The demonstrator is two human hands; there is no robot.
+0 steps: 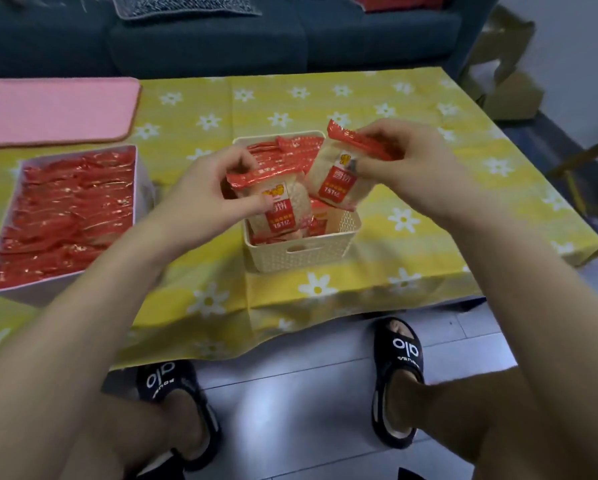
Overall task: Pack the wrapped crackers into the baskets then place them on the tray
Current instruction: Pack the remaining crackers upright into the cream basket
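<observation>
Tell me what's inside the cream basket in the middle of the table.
The cream basket holds red-topped wrapped crackers, stacked toward its far side. The two packets held above it and both hands cover much of the inside, so the count and the bottom can't be seen.

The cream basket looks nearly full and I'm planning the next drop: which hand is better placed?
Probably left: the left hand holds its cracker packet low over the basket opening; the right hand's packet sits higher.
</observation>
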